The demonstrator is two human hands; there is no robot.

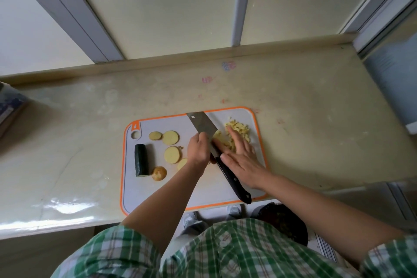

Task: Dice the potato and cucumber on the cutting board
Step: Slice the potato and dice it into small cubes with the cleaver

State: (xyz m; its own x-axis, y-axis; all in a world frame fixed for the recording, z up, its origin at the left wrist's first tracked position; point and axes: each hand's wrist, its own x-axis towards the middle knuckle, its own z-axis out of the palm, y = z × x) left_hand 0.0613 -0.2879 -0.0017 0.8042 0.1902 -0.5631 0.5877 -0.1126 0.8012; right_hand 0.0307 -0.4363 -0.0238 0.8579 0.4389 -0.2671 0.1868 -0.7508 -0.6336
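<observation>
Slices (172,154) look firm, slick: pin flat; cucumber (141,160) may roll. Right hand (241,156) flat on dice (239,130); left hand (198,149) curled by knife (203,126), grip unclear

Lighting: soft, even, bright. Glare: countertop (74,207) edge, well left of left hand (198,149). Edges: wide-angle bowing, slight softness.

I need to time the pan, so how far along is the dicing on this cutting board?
Done: a pile of diced potato on the cutting board. In hand: the left hand holds the cleaver by its blade while the right hand lies flat on the pile. Left: four potato slices, a potato end and the undiced cucumber piece.
</observation>
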